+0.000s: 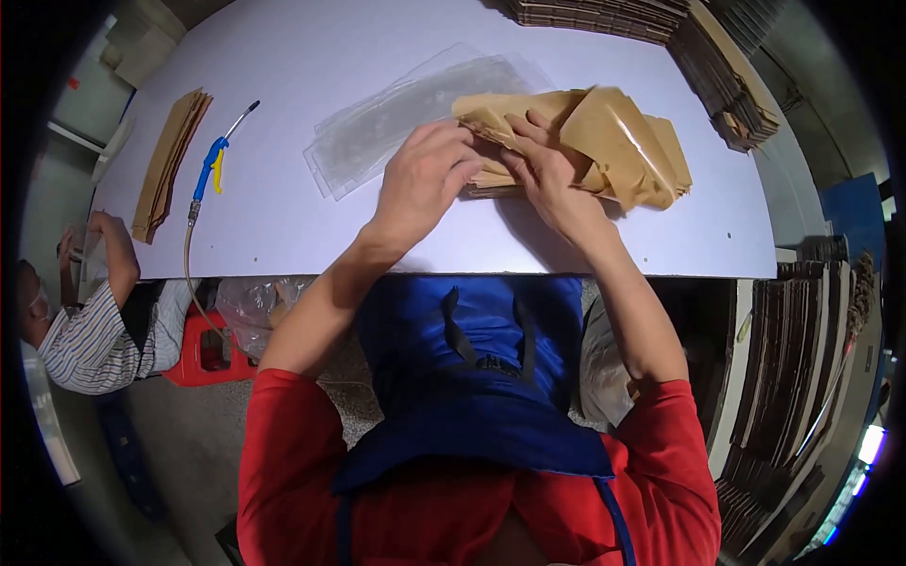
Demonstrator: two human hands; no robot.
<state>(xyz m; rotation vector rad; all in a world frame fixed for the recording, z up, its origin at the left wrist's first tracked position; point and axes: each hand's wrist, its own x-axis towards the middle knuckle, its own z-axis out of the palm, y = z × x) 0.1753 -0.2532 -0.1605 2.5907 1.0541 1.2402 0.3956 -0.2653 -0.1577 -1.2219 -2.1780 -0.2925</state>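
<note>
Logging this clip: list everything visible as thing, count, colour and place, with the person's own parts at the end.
table: one, white, fills the upper half.
brown paper bags: a stack, tan, upper right of centre, under both hands.
clear plastic sleeves: a few, transparent, left of that stack.
flat brown bags: one pile, tan, table's left edge.
air blow gun: one, blue and yellow, with hose, beside that pile.
flattened cardboard: stacks, brown, top right and right side.
stool: one, red, below the table, left.
co-worker: one, striped shirt, far left.
apron: one, blue, centre.
left hand: on the stack.
right hand: on the stack.
</note>
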